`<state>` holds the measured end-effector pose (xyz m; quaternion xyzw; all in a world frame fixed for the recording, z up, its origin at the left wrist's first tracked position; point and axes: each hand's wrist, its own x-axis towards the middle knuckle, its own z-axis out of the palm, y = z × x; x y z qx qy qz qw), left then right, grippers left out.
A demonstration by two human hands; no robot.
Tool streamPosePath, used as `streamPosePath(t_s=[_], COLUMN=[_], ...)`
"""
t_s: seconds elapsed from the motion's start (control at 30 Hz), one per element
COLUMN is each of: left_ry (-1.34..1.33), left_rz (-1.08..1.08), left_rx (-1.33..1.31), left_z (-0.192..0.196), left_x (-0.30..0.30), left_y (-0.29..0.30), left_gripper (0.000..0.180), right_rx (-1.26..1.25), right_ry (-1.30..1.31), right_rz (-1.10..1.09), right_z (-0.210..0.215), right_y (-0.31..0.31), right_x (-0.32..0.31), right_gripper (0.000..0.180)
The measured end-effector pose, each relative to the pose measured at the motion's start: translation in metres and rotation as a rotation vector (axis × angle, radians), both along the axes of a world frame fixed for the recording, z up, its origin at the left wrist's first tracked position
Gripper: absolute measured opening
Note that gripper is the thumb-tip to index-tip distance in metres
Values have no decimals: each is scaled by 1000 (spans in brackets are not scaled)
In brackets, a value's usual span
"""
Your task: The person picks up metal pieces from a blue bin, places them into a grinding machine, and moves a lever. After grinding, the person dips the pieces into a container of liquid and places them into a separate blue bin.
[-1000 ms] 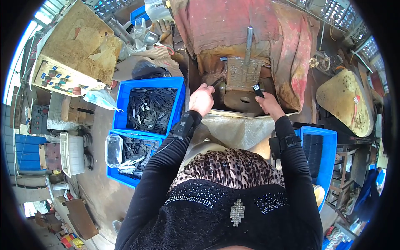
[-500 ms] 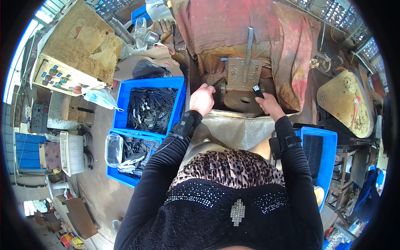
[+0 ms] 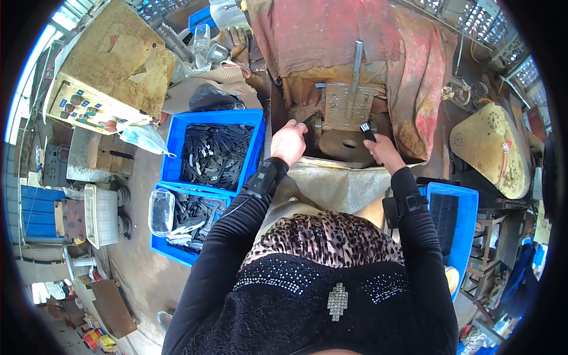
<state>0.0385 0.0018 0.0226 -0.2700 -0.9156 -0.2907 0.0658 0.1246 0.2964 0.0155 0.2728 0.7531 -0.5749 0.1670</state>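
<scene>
My left hand (image 3: pixel 289 142) is closed at the left front of the machine recess, with a thin dark strip (image 3: pixel 309 119) poking out past its fingertips. My right hand (image 3: pixel 386 152) grips a small black brush (image 3: pixel 368 131) with pale bristles, which point up and away from me. Between the two hands lies a round, flat metal disc (image 3: pixel 343 148) with a hole in it. Behind the disc stands a wet, pitted metal block (image 3: pixel 349 106), with a metal rod (image 3: pixel 357 65) rising from it. Neither held thing visibly touches the disc.
On the left, two blue bins (image 3: pixel 257 139) hold many dark flat pieces; a clear plastic tub (image 3: pixel 161 212) sits on the nearer one. Another blue bin (image 3: pixel 470 219) stands on the right. Stained red cloth (image 3: pixel 331 35) drapes over the machine. A control box (image 3: pixel 89 115) stands far left.
Both hands keep nearly the same place and grip. The brush's bristle end has shifted very slightly; the whole view has moved a little.
</scene>
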Motion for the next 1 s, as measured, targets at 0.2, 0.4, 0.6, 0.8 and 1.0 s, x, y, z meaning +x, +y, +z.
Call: streamPosePath(t_s=[0.2, 0.4, 0.6, 0.8, 1.0], left_ry=[19, 47, 45, 39, 34], left_rz=[-7, -9, -9, 2, -6], left_rx=[2, 13, 25, 20, 14], left_z=[0, 0, -1, 1, -3], left_x=[0, 0, 1, 4, 0], left_y=[0, 1, -1, -1, -1], left_gripper=[18, 18, 18, 17, 17], right_rx=[-4, -12, -7, -15, 18], right_ry=[7, 12, 4, 3, 190], right_rz=[-3, 5, 0, -3, -123], right_z=[0, 0, 1, 5, 46], right_y=[0, 0, -2, -4, -2], right_x=[1, 0, 1, 4, -20], right_gripper=[21, 21, 22, 21, 23])
